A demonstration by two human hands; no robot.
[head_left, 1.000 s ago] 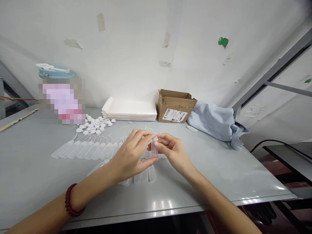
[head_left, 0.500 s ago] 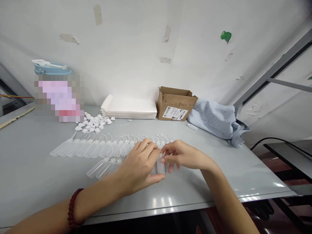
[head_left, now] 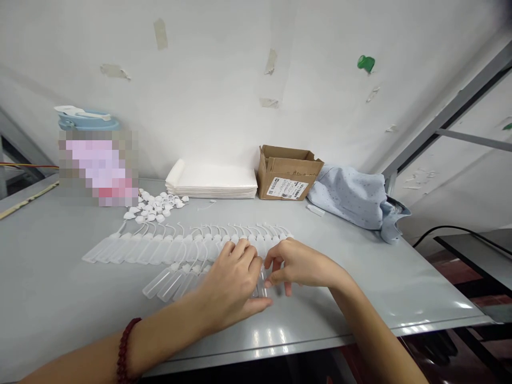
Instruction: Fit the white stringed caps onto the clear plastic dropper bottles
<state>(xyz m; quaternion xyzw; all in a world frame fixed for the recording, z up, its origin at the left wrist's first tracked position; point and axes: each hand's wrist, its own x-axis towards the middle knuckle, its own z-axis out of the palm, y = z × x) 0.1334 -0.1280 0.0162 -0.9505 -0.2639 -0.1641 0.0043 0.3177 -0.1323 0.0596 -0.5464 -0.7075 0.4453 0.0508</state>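
Observation:
My left hand (head_left: 234, 280) is closed over the right end of a front row of translucent plastic tubes (head_left: 170, 285), thumb stretched along their lower ends. Each tube has a white neck and a thin white strap. My right hand (head_left: 294, 266) has its thumb and bent fingers at the right side of the last tube (head_left: 262, 285), between both hands. My left hand hides much of the front row. Behind it lies a longer row of similar tubes (head_left: 140, 249), side by side, straps pointing toward the wall.
A pile of small white caps (head_left: 154, 205) lies at the back left, beside a blurred pink item (head_left: 100, 165). Against the wall are a stack of white sheets (head_left: 216, 184), an open cardboard box (head_left: 288, 176) and a light blue cloth (head_left: 352, 200). One loose tube (head_left: 316, 210) lies before the cloth.
The view has shifted slightly, so the scene sits a little lower. My right fingers have slid down along the last tube, which now sits tighter against my left hand.

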